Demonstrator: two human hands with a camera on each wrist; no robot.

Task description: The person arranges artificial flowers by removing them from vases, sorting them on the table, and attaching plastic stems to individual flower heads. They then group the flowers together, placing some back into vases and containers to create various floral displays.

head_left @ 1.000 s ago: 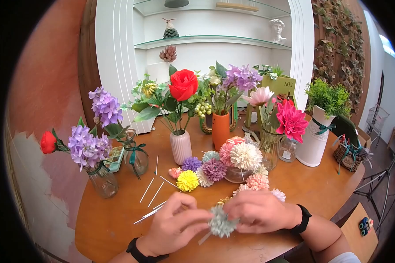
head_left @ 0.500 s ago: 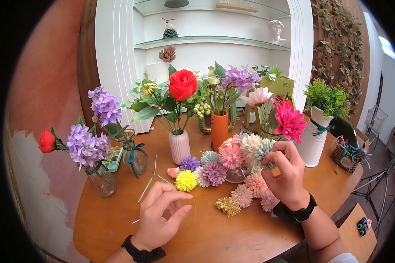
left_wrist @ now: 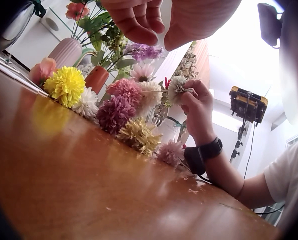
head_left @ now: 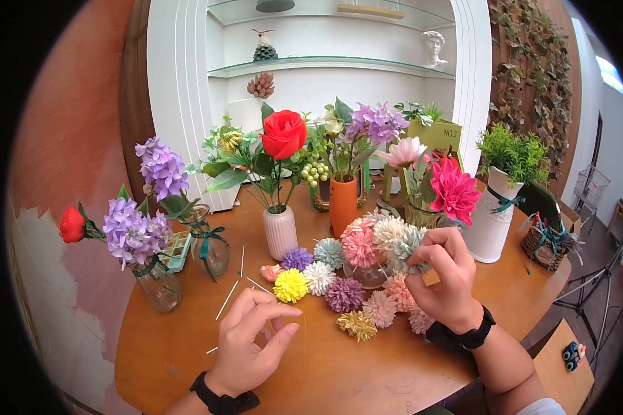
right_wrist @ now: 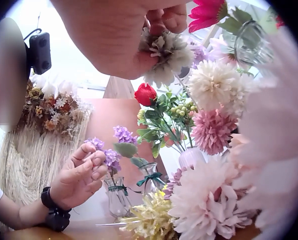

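My right hand (head_left: pixel 446 277) pinches a grey-green pompom flower (head_left: pixel 410 250) from behind, between thumb and fingers. In the right wrist view, a thin pale stick runs out from beside this flower. It overlaps the cream pompom flower (head_left: pixel 389 234) in the head view. That one and a pink pompom flower (head_left: pixel 359 247) stand above a round glass vase (head_left: pixel 368 277). My left hand (head_left: pixel 253 339) hovers over the front of the table, fingers loosely bent, holding nothing. Loose heads lie between the hands: purple (head_left: pixel 344 294), gold (head_left: pixel 357 326), yellow (head_left: pixel 291 286) and pale pink (head_left: pixel 379 308).
Thin white sticks (head_left: pixel 226 300) lie left of the yellow flower. Behind stand a pink ribbed vase (head_left: pixel 280 234) with a red rose, an orange vase (head_left: pixel 343 207), and a tall white vase (head_left: pixel 495 225) with greenery. Two glass vases (head_left: pixel 160 290) with purple blooms are at left.
Both hands were together at the grey-green flower; my right hand has carried it up and right to the glass vase, while my left drew back left. The loose purple flower has shifted towards me.
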